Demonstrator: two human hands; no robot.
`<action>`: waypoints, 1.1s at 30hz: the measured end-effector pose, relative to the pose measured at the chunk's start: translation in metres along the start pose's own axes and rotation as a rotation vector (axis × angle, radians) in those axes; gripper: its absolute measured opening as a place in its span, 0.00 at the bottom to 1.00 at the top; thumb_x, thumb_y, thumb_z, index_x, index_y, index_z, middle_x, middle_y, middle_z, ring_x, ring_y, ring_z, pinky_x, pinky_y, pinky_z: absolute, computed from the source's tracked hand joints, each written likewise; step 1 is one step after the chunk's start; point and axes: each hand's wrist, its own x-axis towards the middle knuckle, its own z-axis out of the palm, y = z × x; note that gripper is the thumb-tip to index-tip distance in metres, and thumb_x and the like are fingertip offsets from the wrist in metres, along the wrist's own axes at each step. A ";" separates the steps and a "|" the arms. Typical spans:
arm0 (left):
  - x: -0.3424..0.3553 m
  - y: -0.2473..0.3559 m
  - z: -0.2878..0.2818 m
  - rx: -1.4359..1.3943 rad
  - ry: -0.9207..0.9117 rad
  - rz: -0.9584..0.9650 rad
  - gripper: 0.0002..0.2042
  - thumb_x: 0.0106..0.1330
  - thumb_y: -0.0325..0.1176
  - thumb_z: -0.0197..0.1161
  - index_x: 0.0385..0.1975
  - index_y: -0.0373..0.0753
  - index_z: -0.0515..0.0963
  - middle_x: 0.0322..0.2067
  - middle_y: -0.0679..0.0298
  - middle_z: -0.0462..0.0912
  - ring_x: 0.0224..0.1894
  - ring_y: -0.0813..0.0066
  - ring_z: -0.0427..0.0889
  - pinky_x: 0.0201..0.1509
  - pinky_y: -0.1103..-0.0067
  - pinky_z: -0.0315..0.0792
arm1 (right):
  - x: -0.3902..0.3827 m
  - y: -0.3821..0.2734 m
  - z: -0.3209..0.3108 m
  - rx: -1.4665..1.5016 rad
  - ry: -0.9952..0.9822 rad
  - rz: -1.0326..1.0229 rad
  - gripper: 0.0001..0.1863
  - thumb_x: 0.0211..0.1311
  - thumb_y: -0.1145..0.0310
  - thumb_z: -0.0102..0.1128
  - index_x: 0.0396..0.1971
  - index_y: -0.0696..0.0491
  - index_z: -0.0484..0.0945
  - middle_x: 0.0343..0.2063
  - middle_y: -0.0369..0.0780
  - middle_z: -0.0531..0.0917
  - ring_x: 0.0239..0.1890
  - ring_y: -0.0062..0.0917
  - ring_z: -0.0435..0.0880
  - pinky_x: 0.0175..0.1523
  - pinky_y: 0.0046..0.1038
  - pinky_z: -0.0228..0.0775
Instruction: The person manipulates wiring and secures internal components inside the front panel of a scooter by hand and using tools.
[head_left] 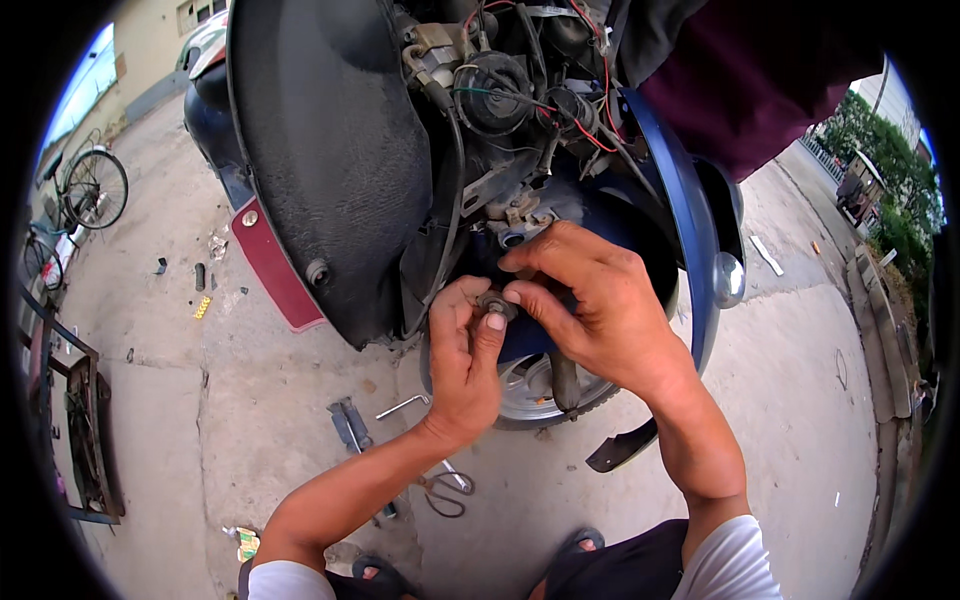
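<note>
Part: small, dark, round, metal-looking. It sits in the left hand, pinched between thumb and fingers, below the metal collar and in front of the wheel.

Right hand just beside it: thumb and forefinger narrowly apart, nothing seen between them, thumb tip at the part's edge. Touching or not, cannot tell.

Progress, as judged: part is loose in the hand, not seated on anything. Wires and round black unit lie exposed, so closing up looks undone. Whether the part is coming off or going on, one view does not settle.

Heading: a round face seems turned up toward the camera. Long axis unclear; fingers cover too much, and the visible bit looks stubby.

Farther out: black panel left, blue fender right. On the ground, L-shaped wrench and scissors near the left forearm; yellow strip farther left. Bicycle well apart, at far left.
</note>
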 end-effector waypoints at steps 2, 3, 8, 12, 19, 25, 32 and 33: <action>0.001 0.003 0.005 -0.073 0.031 -0.020 0.12 0.79 0.27 0.55 0.55 0.34 0.64 0.44 0.64 0.77 0.47 0.80 0.76 0.55 0.81 0.71 | 0.003 -0.003 -0.002 -0.011 -0.047 0.004 0.10 0.58 0.77 0.68 0.40 0.60 0.83 0.33 0.46 0.81 0.34 0.46 0.84 0.38 0.39 0.76; 0.002 0.004 0.008 -0.159 0.061 -0.047 0.12 0.79 0.27 0.55 0.56 0.34 0.64 0.44 0.63 0.78 0.47 0.80 0.77 0.55 0.81 0.72 | 0.003 -0.001 -0.003 -0.033 -0.098 0.017 0.10 0.58 0.77 0.68 0.40 0.59 0.82 0.33 0.46 0.81 0.34 0.47 0.84 0.38 0.40 0.76; 0.008 0.019 0.018 -0.305 0.116 -0.036 0.12 0.77 0.27 0.58 0.55 0.34 0.68 0.44 0.63 0.79 0.45 0.81 0.78 0.54 0.79 0.75 | 0.001 -0.003 -0.006 -0.025 -0.130 0.032 0.09 0.60 0.76 0.65 0.41 0.60 0.82 0.34 0.47 0.81 0.36 0.48 0.83 0.39 0.41 0.76; 0.012 0.016 0.025 -0.273 0.149 0.001 0.11 0.77 0.26 0.58 0.55 0.34 0.69 0.45 0.63 0.79 0.46 0.80 0.79 0.55 0.80 0.74 | -0.001 0.003 -0.008 0.070 -0.105 0.046 0.09 0.60 0.76 0.65 0.40 0.61 0.80 0.33 0.48 0.81 0.35 0.49 0.83 0.39 0.41 0.75; 0.026 0.001 -0.003 0.409 0.056 0.194 0.13 0.79 0.29 0.53 0.59 0.32 0.71 0.57 0.57 0.73 0.53 0.75 0.75 0.60 0.76 0.71 | -0.008 0.006 -0.016 0.122 0.035 0.170 0.07 0.63 0.76 0.63 0.38 0.62 0.78 0.29 0.45 0.79 0.27 0.33 0.81 0.33 0.31 0.72; 0.055 -0.015 0.000 0.751 0.136 0.216 0.14 0.78 0.27 0.51 0.59 0.30 0.71 0.56 0.46 0.70 0.57 0.48 0.75 0.62 0.62 0.69 | -0.016 0.010 -0.031 0.120 0.049 0.274 0.06 0.64 0.75 0.64 0.37 0.62 0.79 0.28 0.39 0.79 0.26 0.19 0.77 0.31 0.24 0.69; 0.072 -0.015 0.006 0.500 0.277 -0.196 0.13 0.78 0.37 0.56 0.47 0.32 0.78 0.40 0.50 0.84 0.47 0.56 0.81 0.56 0.66 0.71 | -0.025 -0.023 -0.031 0.079 -0.065 0.326 0.06 0.62 0.78 0.65 0.37 0.62 0.80 0.28 0.39 0.79 0.27 0.21 0.80 0.33 0.24 0.72; 0.074 -0.017 0.005 0.490 0.273 -0.198 0.13 0.78 0.37 0.56 0.47 0.32 0.78 0.40 0.50 0.84 0.47 0.56 0.81 0.56 0.66 0.71 | -0.031 -0.030 -0.028 0.068 -0.074 0.308 0.06 0.62 0.78 0.66 0.37 0.62 0.80 0.28 0.39 0.79 0.27 0.21 0.80 0.33 0.24 0.73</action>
